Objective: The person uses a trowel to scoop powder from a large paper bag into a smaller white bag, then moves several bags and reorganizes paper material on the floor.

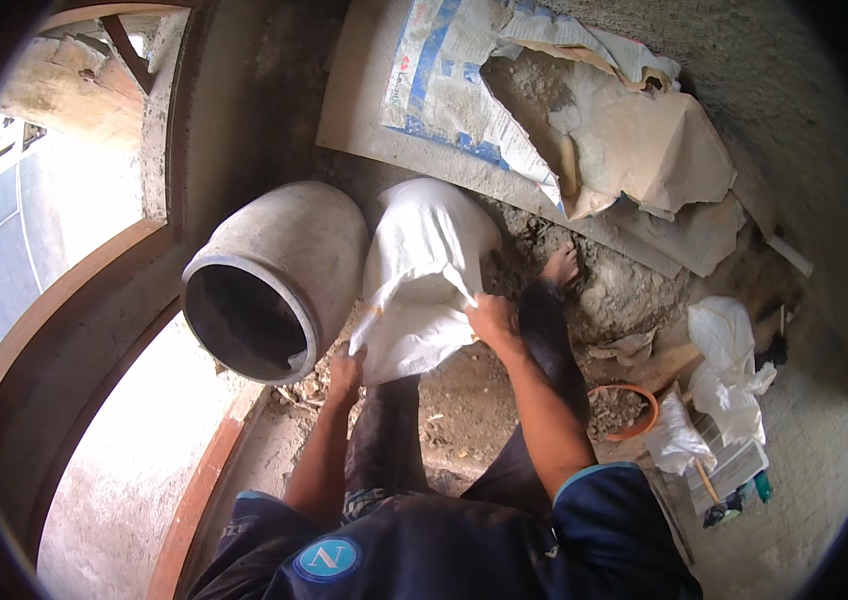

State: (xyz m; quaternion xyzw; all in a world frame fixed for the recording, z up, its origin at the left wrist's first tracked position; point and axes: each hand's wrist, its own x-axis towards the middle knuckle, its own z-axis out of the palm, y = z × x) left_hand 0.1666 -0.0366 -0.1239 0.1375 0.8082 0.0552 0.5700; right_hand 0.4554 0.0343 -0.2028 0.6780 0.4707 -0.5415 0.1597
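Observation:
A white woven sack (pixel 422 215) bulges in front of me, its open mouth facing toward my body. My left hand (pixel 344 372) is closed on the left edge of the mouth, low down. Higher up on the other side, my right hand (pixel 492 319) grips the right edge, so the rim is stretched between both fists. What the sack contains is hidden by its cloth. Close on its left, a large grey barrel-shaped vessel (pixel 319 225) lies tilted, its dark round opening turned toward me.
A torn paper bag of grey powder (pixel 679 150) lies on a board (pixel 359 125) at the back. Rubble (pixel 624 295) covers ground near my foot. To the right are an orange basin (pixel 652 408) of debris and white plastic bags (pixel 724 345). A wood-framed opening (pixel 74 270) lies left.

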